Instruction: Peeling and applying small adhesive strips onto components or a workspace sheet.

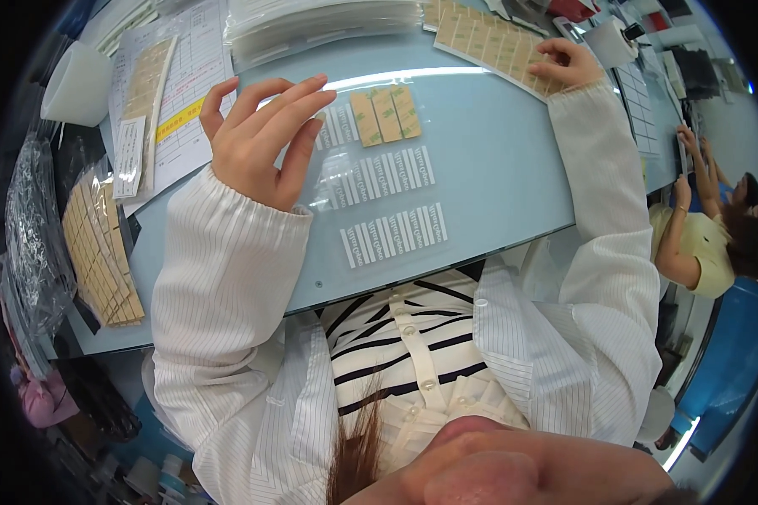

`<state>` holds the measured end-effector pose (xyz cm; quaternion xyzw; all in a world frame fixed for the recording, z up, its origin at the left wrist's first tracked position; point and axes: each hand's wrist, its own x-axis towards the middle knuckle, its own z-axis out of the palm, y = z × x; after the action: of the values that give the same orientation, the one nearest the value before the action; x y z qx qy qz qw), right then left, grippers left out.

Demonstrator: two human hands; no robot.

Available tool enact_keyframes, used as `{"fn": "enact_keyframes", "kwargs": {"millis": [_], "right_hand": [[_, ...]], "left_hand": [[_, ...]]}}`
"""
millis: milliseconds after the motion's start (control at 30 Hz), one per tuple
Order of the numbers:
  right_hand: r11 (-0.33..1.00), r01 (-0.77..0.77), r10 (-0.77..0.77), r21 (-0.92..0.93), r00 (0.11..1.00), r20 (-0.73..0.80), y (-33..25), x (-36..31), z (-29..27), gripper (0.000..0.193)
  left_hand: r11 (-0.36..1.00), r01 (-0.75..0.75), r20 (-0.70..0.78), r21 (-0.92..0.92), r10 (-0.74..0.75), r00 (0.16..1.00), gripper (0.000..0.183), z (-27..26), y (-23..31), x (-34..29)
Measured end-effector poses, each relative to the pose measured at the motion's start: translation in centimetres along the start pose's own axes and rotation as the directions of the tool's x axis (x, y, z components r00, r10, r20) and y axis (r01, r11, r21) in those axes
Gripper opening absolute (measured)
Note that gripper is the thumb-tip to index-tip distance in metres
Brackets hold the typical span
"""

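My left hand (265,139) is raised over the table, left of the clear sheets, its fingers spread and holding nothing. Three rows of clear film with white striped markings lie in front of me: a far row (338,126), a middle row (385,175) and a near row (394,236). Tan backing pieces with green print (386,116) cover the right part of the far row. At the far right, my right hand (571,63) is on the end of a tan adhesive sheet (488,46), fingers curled and pinching at its surface.
A stack of clear plastic sheets (324,29) stands at the back. On the left are a white roll (76,84), printed paper (185,93), bagged tan sheets (101,244) and crumpled clear plastic (38,244). Another white roll (612,40) is beyond my right hand. People (707,236) work at right.
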<state>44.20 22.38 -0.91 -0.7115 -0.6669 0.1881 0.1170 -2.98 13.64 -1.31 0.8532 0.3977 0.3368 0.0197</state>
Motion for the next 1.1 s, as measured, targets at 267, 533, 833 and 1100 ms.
{"fn": "enact_keyframes", "kwargs": {"millis": [267, 533, 833, 1100], "right_hand": [[0.730, 0.674, -0.682, -0.115, 0.711, -0.168, -9.5, -8.7, -5.4, 0.021], [0.501, 0.865, -0.840, 0.036, 0.496, -0.221, -22.1, -12.1, 4.4, 0.024], [0.641, 0.593, -0.707, 0.488, 0.703, 0.075, -20.6, -8.6, 5.4, 0.025], [0.628, 0.039, -0.494, 0.777, 0.791, 0.360, -22.6, -9.6, 8.0, 0.013]], "left_hand": [[0.978, -0.010, -0.191, 0.208, 0.051, 0.980, 0.032, -2.1, 3.0, 0.6], [0.966, -0.029, -0.100, 0.256, 0.056, 0.993, 0.031, -2.7, 6.6, -0.1], [0.971, 0.228, 0.111, -0.072, -0.220, 0.969, 0.006, -4.7, 2.5, -0.3], [0.981, 0.188, 0.107, -0.038, -0.183, 0.977, 0.015, -4.3, 2.0, -0.4]]}}
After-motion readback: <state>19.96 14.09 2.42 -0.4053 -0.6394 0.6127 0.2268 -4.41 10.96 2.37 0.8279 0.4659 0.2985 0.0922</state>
